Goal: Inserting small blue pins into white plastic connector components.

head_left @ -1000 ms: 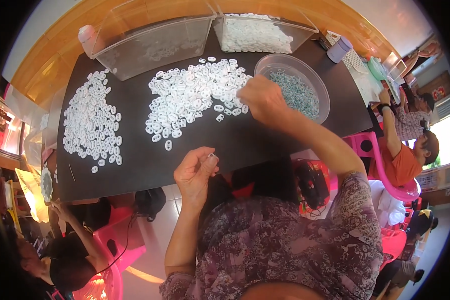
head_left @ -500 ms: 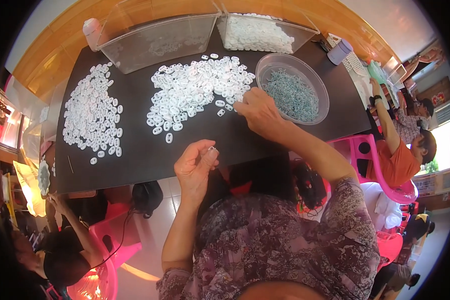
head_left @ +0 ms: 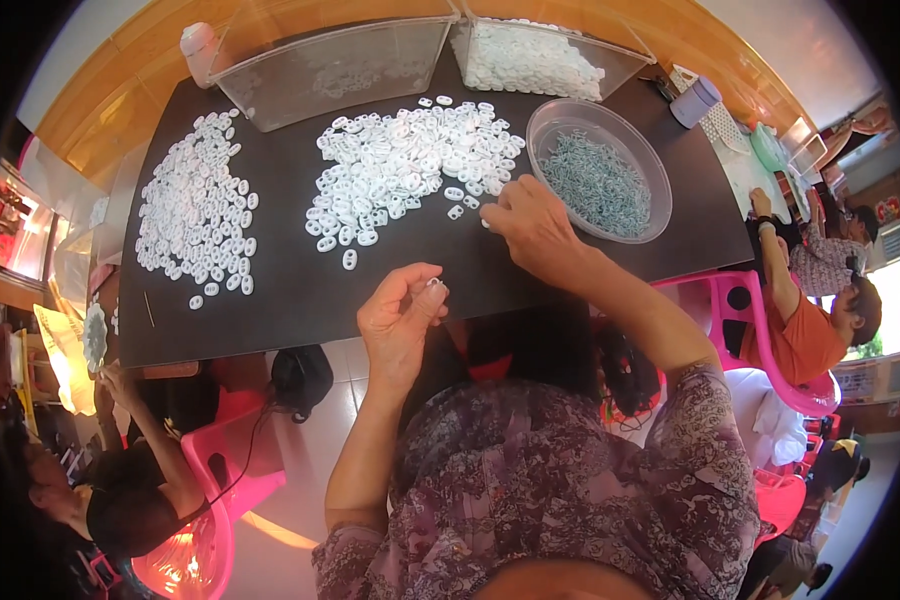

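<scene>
My left hand is raised off the table's near edge. Its thumb and fingers pinch a small white piece, mostly covered by the thumb. To the right, my right hand is low over the tabletop, fingers bent together, with a bit of white showing at the fingertips. Just past those fingertips lie a few loose white oval two-hole plastic pieces, beside the large middle heap of the same pieces. Right of that hand stands a clear round tub of small grey-blue metal screws.
Another spread of white pieces covers the table's left side. Two clear bins stand along the back, the right one full of white pieces. A lilac cup is at the back right. Pink chairs and other people are on both sides.
The whole view has shifted slightly, so the table's things sit a little further right and higher. My right hand remains low near the loose pieces; my left keeps its pinch.
</scene>
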`<state>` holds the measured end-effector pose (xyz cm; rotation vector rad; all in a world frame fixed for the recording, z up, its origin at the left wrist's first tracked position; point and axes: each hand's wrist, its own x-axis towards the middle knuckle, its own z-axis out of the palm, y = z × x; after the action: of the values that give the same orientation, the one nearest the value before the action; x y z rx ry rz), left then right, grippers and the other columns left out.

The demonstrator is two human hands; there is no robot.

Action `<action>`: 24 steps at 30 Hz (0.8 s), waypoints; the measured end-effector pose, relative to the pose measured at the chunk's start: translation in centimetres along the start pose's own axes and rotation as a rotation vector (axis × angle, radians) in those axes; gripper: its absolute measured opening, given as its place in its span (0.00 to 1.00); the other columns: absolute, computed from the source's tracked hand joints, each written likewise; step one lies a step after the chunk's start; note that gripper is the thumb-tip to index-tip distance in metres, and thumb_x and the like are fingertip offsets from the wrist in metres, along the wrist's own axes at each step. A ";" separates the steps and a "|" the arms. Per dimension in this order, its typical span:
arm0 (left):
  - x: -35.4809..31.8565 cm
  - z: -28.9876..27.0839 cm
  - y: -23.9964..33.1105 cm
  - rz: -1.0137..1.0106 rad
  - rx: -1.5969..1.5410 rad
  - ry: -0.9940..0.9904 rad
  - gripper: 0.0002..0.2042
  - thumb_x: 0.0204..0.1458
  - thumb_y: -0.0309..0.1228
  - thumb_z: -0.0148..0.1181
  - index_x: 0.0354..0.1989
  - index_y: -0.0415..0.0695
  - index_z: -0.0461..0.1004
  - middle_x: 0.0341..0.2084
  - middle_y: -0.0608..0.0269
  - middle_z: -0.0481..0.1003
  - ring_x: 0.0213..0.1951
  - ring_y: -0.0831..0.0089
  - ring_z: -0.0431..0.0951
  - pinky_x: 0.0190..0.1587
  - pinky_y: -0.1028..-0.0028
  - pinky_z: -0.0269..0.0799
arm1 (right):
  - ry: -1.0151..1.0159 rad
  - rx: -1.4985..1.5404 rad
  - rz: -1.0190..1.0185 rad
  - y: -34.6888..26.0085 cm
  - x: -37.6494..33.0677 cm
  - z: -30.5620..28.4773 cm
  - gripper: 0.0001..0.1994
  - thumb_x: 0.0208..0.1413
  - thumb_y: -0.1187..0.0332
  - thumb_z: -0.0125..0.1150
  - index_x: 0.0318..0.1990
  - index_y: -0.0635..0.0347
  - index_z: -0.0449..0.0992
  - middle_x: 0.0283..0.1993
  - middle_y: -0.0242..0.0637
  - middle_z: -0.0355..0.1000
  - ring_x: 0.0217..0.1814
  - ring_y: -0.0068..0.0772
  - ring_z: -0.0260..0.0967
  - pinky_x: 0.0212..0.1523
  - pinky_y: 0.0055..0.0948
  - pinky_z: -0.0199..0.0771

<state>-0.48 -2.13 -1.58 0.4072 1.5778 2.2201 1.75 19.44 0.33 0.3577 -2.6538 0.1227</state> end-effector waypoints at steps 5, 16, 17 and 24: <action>0.0 0.1 0.1 -0.039 -0.066 0.011 0.08 0.51 0.24 0.57 0.40 0.38 0.74 0.27 0.66 0.73 0.26 0.83 0.70 0.28 0.84 0.66 | -0.002 0.013 0.024 0.3 0.1 0.4 0.08 0.40 0.79 0.52 0.30 0.57 0.70 0.27 0.37 0.62 0.33 0.40 0.60 0.32 0.34 0.61; 0.0 0.3 0.3 -0.040 -0.048 0.025 0.07 0.51 0.25 0.58 0.38 0.37 0.74 0.25 0.65 0.74 0.24 0.82 0.71 0.26 0.84 0.65 | -0.032 0.104 0.086 0.2 0.4 0.1 0.09 0.38 0.76 0.60 0.30 0.57 0.70 0.28 0.37 0.63 0.35 0.41 0.61 0.34 0.36 0.61; 0.0 0.3 0.2 -0.043 -0.047 0.021 0.07 0.51 0.25 0.58 0.38 0.37 0.74 0.25 0.65 0.74 0.24 0.82 0.71 0.26 0.84 0.65 | -0.032 0.105 0.085 0.0 0.3 0.1 0.09 0.38 0.76 0.60 0.30 0.57 0.70 0.28 0.37 0.63 0.35 0.41 0.61 0.34 0.36 0.61; -0.1 0.2 0.2 -0.050 -0.050 0.016 0.07 0.51 0.25 0.58 0.38 0.37 0.74 0.25 0.64 0.74 0.24 0.82 0.71 0.26 0.84 0.66 | -0.009 0.106 0.116 -0.8 0.2 0.3 0.09 0.39 0.73 0.62 0.30 0.57 0.70 0.28 0.36 0.63 0.36 0.41 0.61 0.34 0.36 0.61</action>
<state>-0.34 -2.02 -1.35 0.3324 1.5201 2.2258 1.64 18.60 0.23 0.2387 -2.6836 0.2994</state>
